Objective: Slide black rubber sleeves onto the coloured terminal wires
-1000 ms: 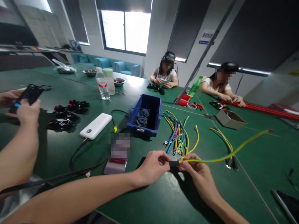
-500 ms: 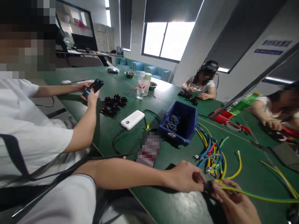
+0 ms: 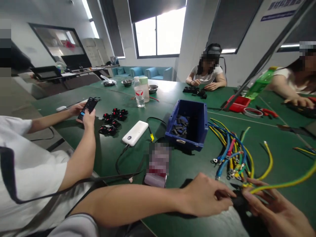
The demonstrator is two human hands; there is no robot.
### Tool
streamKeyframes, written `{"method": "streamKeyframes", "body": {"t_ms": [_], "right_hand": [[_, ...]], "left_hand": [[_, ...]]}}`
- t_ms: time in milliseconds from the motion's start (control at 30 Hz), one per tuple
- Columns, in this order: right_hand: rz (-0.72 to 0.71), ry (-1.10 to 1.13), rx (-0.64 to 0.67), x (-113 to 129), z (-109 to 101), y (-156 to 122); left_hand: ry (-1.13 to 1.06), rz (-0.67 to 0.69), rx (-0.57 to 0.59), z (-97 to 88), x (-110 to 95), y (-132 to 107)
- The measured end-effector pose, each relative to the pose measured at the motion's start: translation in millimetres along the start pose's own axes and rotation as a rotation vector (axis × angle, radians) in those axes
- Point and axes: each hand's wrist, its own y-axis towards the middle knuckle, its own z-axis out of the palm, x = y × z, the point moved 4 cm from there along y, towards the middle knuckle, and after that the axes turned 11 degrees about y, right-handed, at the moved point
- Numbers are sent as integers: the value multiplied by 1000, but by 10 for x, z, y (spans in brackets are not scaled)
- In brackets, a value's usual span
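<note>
1. The green table point(image 3: 291, 154) fills most of the scene, running from the near edge to the far side.
2. At the left, a seated co-worker in a white top point(image 3: 46, 161) holds a dark phone point(image 3: 89, 107) in both hands. On the far side, another co-worker point(image 3: 208, 74) bends over small black parts; a third person point(image 3: 288, 82) is at the far right, partly cut off by the picture's edge.
3. The blue bin point(image 3: 190, 143) stands near the middle, with small black pieces point(image 3: 181, 126) inside.
4. The loose wires point(image 3: 232, 151), blue, yellow, green and red, lie just right of the bin, many with metal ring ends pointing nearer.
5. The left hand point(image 3: 208, 197) is at the near side; its thumb and fingers are pinched together on a black piece point(image 3: 239, 200).
6. The right hand point(image 3: 278, 207), at the near right, has its thumb and fingers closed on a yellow-green wire point(image 3: 286, 185), right beside the black piece. The wire curves off to the right; its end in the black piece is hidden by fingers.
7. A partly pixelated flat device point(image 3: 155, 180) lies left of the left hand; a white power bank point(image 3: 135, 133) rests farther left.
8. The black piece, smallest here, sits between both hands, nearer than the loose wires; its outline is blurred.
</note>
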Motion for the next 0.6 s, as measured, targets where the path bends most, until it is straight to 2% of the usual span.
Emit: {"method": "streamKeyframes", "body": {"t_ms": [67,200,267,367,433,500,600], "right_hand": [[16,-53,39,96,5,6],[-107,-16,48,384,-78,79],[-158,-36,53,481,-184,185],[-302,-77,-65,627,-445,377],[-361,-113,-127,708,-610,495],[-415,-168,-151,780,-741,592],[-500,-278,-205,865,-907,691]], "left_hand": [[36,28,-31,11,-60,-35],[57,135,-168,-3,-305,-138],[90,197,-313,-134,-437,-154],[225,200,-582,-538,-501,-28],[366,102,-702,-880,-400,184],[531,-22,-710,-1193,-200,473],[790,-224,-521,-1477,218,890]]}}
